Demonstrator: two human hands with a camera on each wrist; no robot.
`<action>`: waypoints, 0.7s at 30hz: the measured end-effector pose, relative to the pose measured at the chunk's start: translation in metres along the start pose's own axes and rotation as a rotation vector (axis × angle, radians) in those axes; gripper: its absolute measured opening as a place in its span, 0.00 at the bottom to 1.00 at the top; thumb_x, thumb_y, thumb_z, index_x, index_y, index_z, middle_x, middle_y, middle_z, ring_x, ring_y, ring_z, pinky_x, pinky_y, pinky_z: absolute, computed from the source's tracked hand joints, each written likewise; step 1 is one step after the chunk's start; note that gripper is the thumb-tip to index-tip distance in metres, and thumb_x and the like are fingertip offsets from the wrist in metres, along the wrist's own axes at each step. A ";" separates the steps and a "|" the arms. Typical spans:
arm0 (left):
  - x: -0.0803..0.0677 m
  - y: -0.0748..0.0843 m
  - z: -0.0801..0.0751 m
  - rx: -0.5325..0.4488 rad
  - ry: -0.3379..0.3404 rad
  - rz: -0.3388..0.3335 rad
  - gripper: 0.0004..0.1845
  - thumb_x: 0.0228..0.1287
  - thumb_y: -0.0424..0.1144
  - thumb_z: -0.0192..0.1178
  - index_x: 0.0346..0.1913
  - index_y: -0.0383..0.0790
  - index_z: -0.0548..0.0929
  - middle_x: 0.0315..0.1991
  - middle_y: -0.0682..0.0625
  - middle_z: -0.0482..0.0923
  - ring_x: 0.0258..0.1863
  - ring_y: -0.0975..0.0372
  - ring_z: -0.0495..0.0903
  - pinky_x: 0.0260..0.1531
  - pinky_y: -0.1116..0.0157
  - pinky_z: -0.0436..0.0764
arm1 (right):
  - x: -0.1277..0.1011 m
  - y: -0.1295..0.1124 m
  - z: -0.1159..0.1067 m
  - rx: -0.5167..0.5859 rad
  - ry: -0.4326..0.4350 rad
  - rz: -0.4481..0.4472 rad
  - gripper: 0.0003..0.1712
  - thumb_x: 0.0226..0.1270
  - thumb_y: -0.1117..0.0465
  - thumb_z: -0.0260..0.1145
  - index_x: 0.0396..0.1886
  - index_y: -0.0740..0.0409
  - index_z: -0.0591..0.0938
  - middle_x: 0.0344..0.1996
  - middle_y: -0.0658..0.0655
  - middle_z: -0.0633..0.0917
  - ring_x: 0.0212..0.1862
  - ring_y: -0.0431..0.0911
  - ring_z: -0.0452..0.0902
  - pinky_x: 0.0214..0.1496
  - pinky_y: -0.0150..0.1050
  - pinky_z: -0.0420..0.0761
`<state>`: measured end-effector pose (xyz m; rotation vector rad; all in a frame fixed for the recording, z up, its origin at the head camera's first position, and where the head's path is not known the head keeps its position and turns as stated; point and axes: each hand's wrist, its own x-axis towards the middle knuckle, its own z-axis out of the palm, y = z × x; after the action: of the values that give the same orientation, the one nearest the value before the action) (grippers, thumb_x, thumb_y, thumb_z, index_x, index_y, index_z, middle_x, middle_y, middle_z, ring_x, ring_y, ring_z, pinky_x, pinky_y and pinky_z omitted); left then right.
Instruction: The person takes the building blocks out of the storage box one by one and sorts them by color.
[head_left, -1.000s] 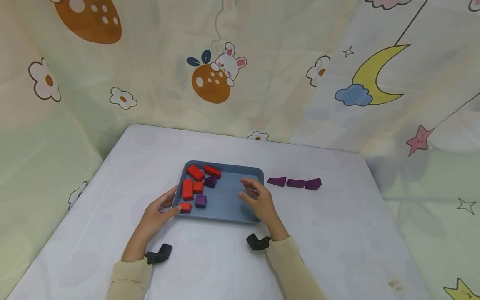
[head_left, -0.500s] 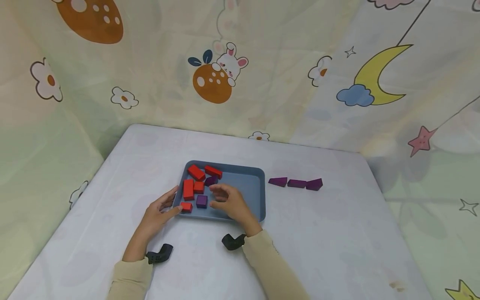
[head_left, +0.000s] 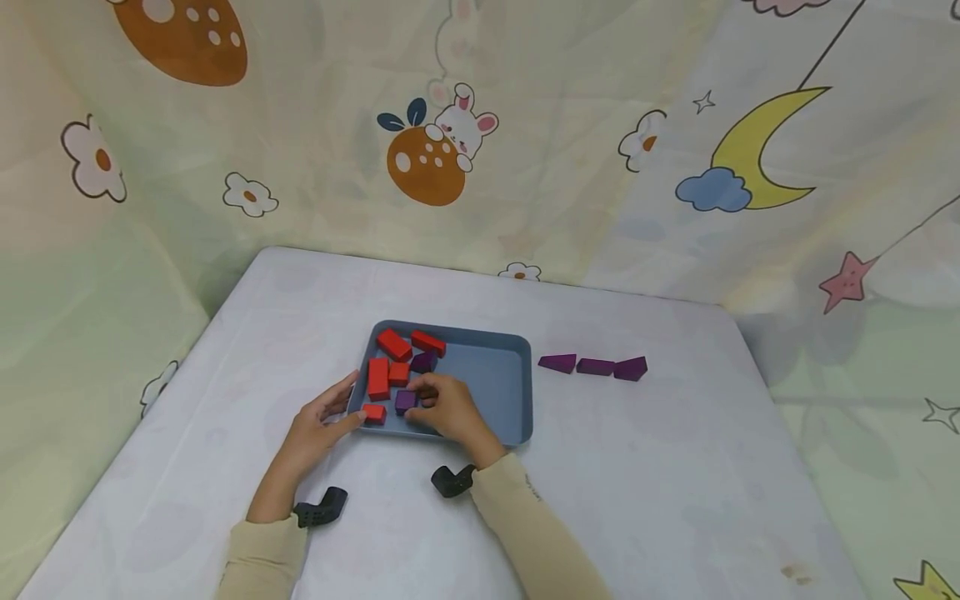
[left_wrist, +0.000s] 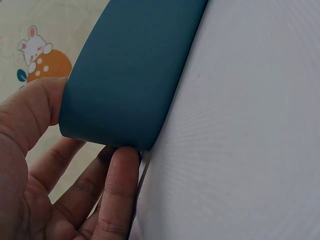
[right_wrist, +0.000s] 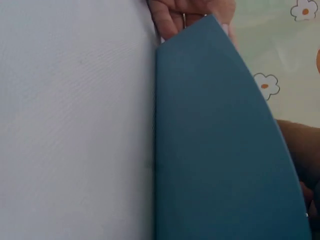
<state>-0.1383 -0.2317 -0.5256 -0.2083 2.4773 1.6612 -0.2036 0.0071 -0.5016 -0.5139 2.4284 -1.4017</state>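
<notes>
Pinching purple cube (head_left: 403,402) (R hand (head_left: 450,410)), tray (head_left: 491,383) (L hand (head_left: 315,429)) on wht tbl (head_left: 675,467), printed backdrop (head_left: 315,92).

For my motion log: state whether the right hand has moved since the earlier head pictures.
Yes, the right hand has moved left across the tray, from near its right side to the purple cube.

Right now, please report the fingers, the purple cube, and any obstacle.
Left fingers hold tray at left end. Right fingers around purple cube, inside tray. Red blocks nearby; none on top.

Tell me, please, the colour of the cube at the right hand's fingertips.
The cube is purple, seen best in the head view.
</notes>
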 end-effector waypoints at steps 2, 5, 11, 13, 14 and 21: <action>0.000 0.001 0.000 -0.002 0.002 -0.005 0.40 0.76 0.43 0.69 0.86 0.50 0.65 0.80 0.36 0.68 0.75 0.42 0.70 0.70 0.41 0.73 | -0.001 0.002 -0.002 0.030 0.005 -0.001 0.19 0.63 0.70 0.81 0.53 0.61 0.89 0.53 0.61 0.89 0.52 0.54 0.88 0.57 0.43 0.87; 0.001 0.001 0.001 -0.005 0.002 -0.015 0.40 0.76 0.43 0.68 0.86 0.50 0.65 0.80 0.35 0.68 0.75 0.41 0.70 0.71 0.39 0.72 | -0.006 0.005 -0.009 0.118 0.014 -0.002 0.19 0.65 0.70 0.79 0.55 0.61 0.89 0.55 0.62 0.88 0.54 0.54 0.89 0.58 0.42 0.87; 0.001 0.000 0.002 0.009 0.002 0.012 0.40 0.76 0.43 0.70 0.86 0.48 0.65 0.80 0.36 0.68 0.73 0.42 0.72 0.70 0.40 0.74 | -0.020 0.012 -0.039 0.315 0.028 -0.036 0.21 0.70 0.74 0.73 0.62 0.71 0.84 0.60 0.69 0.84 0.60 0.58 0.84 0.64 0.43 0.84; 0.000 0.000 0.001 0.020 0.003 0.019 0.41 0.76 0.44 0.70 0.86 0.48 0.65 0.80 0.35 0.68 0.72 0.43 0.73 0.69 0.41 0.74 | -0.026 0.014 -0.052 0.338 0.039 -0.046 0.22 0.71 0.74 0.73 0.63 0.73 0.83 0.61 0.70 0.83 0.62 0.59 0.83 0.65 0.43 0.83; 0.000 0.000 0.001 0.022 0.003 0.017 0.41 0.76 0.44 0.70 0.86 0.48 0.64 0.80 0.35 0.68 0.73 0.43 0.72 0.69 0.41 0.74 | -0.029 0.015 -0.058 0.338 0.050 -0.055 0.23 0.71 0.75 0.72 0.64 0.73 0.82 0.62 0.70 0.82 0.63 0.60 0.82 0.66 0.44 0.83; -0.001 0.000 0.001 0.038 -0.005 0.021 0.40 0.77 0.44 0.68 0.86 0.48 0.63 0.81 0.35 0.66 0.73 0.42 0.72 0.69 0.41 0.74 | -0.050 0.035 -0.099 0.316 0.207 -0.129 0.23 0.72 0.76 0.71 0.65 0.76 0.80 0.63 0.73 0.82 0.68 0.62 0.78 0.67 0.38 0.81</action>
<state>-0.1370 -0.2309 -0.5255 -0.1746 2.5137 1.6187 -0.2060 0.1217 -0.4804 -0.4741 2.2907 -1.9364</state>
